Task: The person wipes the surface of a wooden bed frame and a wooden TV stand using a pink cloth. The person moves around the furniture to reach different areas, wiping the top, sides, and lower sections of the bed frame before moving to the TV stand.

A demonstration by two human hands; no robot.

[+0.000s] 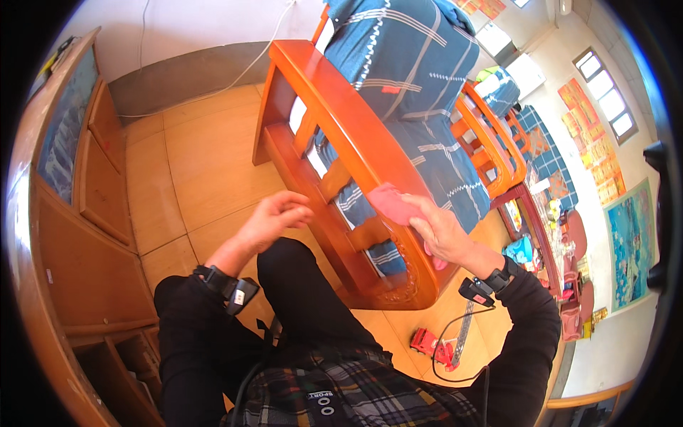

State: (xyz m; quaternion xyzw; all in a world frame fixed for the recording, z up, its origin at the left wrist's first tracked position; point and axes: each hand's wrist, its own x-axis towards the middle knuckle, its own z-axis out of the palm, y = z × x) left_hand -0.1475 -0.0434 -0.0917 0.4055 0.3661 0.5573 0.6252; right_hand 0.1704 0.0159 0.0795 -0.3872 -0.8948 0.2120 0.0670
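A pink cloth [394, 205] is gripped in my right hand [442, 229] at the front end of a polished wooden armrest [341, 115]. Part of the cloth shows below my fingers. The armrest belongs to a wooden sofa with open slats and a carved front end. Over its seat and back lies a blue checked sofa cover [427, 133] with white lines. My left hand [275, 219] hangs in the air beside the sofa's slatted side, fingers loosely curled and holding nothing.
On the left stands a wooden cabinet [101, 267]. A red toy truck with a ladder [433, 347] sits on the tiled floor [208, 155], right of my knees. A blue bucket [518, 250] and a long cluttered table [544, 235] are farther right. A white cable [251, 64] runs along the wall.
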